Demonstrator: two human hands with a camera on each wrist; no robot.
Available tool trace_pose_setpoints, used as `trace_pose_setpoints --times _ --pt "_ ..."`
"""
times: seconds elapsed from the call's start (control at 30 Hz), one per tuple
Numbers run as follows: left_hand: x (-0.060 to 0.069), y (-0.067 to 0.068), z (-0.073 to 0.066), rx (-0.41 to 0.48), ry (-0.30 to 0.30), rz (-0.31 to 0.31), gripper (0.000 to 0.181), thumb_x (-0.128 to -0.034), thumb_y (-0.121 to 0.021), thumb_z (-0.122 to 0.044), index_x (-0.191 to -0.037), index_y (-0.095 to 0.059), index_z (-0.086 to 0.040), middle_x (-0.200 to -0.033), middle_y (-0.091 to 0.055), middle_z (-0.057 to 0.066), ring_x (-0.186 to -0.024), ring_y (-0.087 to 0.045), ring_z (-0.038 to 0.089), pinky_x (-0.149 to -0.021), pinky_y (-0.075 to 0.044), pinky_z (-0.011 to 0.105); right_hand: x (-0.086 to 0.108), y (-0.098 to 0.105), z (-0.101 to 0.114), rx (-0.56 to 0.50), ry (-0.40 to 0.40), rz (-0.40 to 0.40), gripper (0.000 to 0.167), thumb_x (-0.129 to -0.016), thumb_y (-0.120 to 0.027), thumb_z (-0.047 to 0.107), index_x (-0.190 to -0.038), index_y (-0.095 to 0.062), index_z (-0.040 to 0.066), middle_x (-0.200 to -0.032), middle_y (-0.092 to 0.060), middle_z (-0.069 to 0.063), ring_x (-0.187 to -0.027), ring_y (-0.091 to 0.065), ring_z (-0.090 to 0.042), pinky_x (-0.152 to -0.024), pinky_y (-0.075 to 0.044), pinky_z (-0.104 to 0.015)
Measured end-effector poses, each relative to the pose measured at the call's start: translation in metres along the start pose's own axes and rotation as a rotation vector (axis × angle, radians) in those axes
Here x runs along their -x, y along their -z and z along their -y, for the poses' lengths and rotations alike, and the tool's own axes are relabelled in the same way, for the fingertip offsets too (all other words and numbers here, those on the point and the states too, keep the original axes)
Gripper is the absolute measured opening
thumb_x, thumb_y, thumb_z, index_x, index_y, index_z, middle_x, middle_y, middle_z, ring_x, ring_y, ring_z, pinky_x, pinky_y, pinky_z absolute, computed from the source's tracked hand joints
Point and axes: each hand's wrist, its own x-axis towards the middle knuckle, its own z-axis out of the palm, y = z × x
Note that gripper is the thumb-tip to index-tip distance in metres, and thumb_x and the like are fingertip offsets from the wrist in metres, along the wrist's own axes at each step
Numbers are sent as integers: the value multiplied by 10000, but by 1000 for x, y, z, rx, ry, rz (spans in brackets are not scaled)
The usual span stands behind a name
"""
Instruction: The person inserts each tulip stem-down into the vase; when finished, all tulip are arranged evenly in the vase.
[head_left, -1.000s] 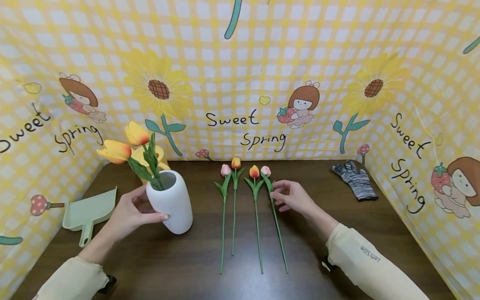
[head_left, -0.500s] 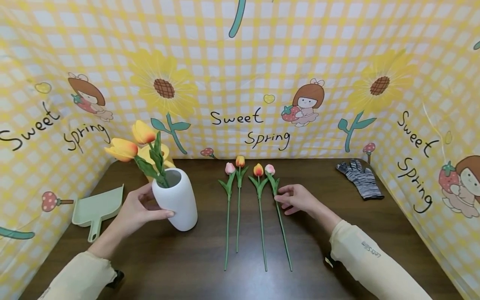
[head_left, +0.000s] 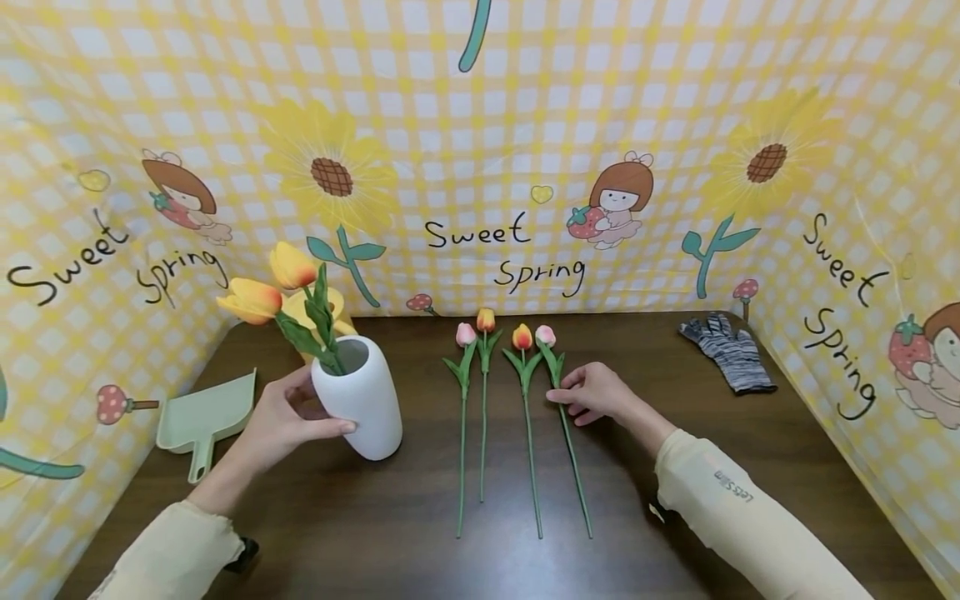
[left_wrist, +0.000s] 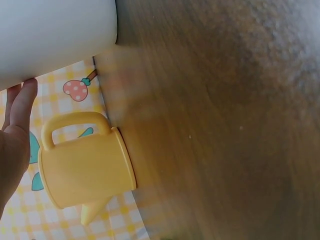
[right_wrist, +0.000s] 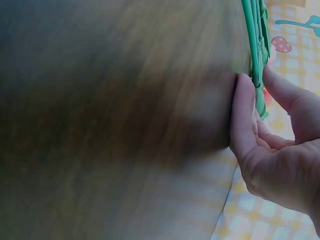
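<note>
White vase (head_left: 362, 410) holds two yellow-orange tulips (head_left: 293, 266) leaning past its rim

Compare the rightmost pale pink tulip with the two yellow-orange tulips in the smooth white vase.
The rightmost pale pink tulip has a smaller-looking bloom than the two yellow-orange tulips. The pink tulip lies on the dark brown table; the yellow-orange tulips lean from the smooth white vase. The right hand touches the pink tulip; the left hand holds the yellow-orange tulips' vase. All have green leaves.
</note>
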Motion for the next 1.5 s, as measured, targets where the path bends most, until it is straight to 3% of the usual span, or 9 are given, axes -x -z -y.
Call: trace_pose_setpoints --times 0.3,0.57,0.83,1.2,1.5 --pt "-4 -1 2 24 -14 -2 685 -697 -917 20 -1302 -622 -103 -1155 -705 66 -969 -713 210 -758 -623 354 3 -3 5 3 -17 -18 345 -862 -833 173 -1058 -648 -42 -836 -683 -122 -626 -673 -194 -569 -617 -366" --pt "-17 -1 0 19 -24 6 689 -711 -913 8 -1319 -617 -127 -1179 -700 53 -971 -714 217 -773 -620 346 -3 7 9 11 -20 -28 315 -871 -827 178 -1034 -661 -34 -826 -681 -104 -620 -668 -179 -574 -617 -352" --pt "-20 -8 1 15 -22 18 701 -701 -928 -20 -1320 -619 -133 -1181 -701 53 -998 -704 208 -785 -620 378 3 14 5 -18 -39 1 354 -881 -813 156 -1096 -639 -64 -868 -692 -112 -656 -676 -189 -598 -623 -365" --pt "-7 -6 2 20 -1 10 687 -711 -920 -15 -1316 -618 -137 -1161 -703 50 -955 -715 217 -758 -624 355 8 13 1 -158 -94 137 471 -928 -736 78 -1308 -537 -117 -980 -712 -150 -767 -699 -213 -701 -631 -403" --pt "1 -2 1 1 2 -2 689 -717 -917 -17 -1325 -614 -135 -1189 -694 44 -982 -704 202 -772 -619 336 11 14 -3 -236 -111 216 438 -949 -696 38 -1307 -508 -129 -981 -718 -147 -751 -711 -218 -727 -629 -394"
